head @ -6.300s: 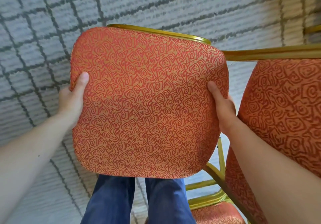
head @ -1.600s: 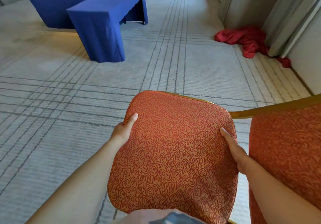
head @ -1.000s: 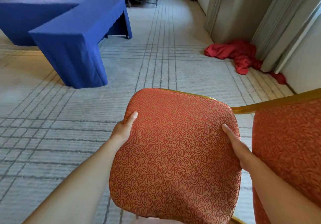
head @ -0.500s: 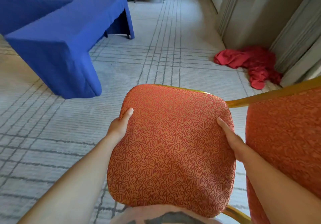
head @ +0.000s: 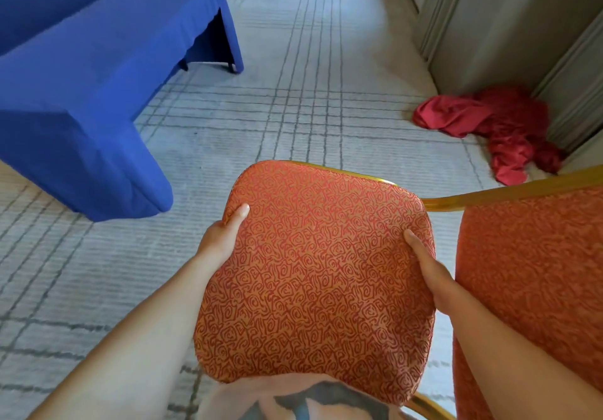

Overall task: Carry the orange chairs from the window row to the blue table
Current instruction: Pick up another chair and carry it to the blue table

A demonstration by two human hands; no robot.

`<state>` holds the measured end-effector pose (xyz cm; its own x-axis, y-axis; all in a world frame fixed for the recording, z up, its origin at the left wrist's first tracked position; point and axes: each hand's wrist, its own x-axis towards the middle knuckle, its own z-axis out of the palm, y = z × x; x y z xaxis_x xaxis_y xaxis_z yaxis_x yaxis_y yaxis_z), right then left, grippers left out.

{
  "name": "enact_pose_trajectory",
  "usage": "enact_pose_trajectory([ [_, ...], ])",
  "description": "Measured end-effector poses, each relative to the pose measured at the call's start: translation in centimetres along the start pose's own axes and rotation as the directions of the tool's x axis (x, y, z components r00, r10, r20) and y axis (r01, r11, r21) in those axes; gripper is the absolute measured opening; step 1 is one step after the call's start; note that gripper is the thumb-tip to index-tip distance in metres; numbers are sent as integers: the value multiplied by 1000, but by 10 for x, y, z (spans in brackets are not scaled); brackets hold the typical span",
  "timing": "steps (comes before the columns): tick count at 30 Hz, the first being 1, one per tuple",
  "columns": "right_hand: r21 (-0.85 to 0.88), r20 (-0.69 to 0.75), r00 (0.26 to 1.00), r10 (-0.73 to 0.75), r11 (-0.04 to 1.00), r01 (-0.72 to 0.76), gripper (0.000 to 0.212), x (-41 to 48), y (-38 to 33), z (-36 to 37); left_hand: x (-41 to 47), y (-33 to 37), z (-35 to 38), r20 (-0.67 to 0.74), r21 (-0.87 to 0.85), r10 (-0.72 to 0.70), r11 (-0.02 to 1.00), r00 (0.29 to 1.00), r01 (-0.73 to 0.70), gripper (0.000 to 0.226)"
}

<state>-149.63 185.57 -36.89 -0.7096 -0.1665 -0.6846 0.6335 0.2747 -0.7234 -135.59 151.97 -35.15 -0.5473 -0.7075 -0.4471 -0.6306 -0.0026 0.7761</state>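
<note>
A person carries an orange chair (head: 313, 276) across a carpeted room, seen from a camera on their head looking forward and down. The chair fills the lower centre of the view, its patterned seat cushion tipped up toward the camera and its gold frame showing along the top edge. The left hand (head: 222, 240) clamps the cushion's edge at 9 o'clock, thumb pressed flat on the fabric; the right hand (head: 430, 273) grips the opposite edge at 3 o'clock in the same way. The fingers beneath are hidden. The chair's padded back (head: 535, 289) rises at the right of the frame.

This looks like the carrying step, mid-walk. The blue table (head: 91, 93) — draped to the floor in blue cloth — stands ahead at about 10 o'clock, near but not yet reached. The next move likely calls for veering left, then lowering the chair onto its legs beside the table without catching the cloth.

The floor is pale grey carpet (head: 293, 109) crossed by darker grid lines. At 2 o'clock a crumpled red cloth (head: 489, 119) lies against pale wall panels (head: 509, 21) — well clear of the path.
</note>
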Motion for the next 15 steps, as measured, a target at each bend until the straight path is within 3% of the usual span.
enact_pose_trajectory([
  [4, 34, -21, 999, -50, 998, 51, 127, 64, -89, 22, 90, 84, 4, -4, 7, 78, 997, 997, -78, 75],
  [9, 59, -29, 994, -110, 992, 111, 107, 128, -190, 33, 183, 171, 18, 16, 2, 133, 991, 991, -133, 74],
  [15, 67, -51, 997, -63, 996, 67, 123, 234, -268, 33, 288, 241, 65, 74, 25, 114, 993, 991, -116, 74],
])
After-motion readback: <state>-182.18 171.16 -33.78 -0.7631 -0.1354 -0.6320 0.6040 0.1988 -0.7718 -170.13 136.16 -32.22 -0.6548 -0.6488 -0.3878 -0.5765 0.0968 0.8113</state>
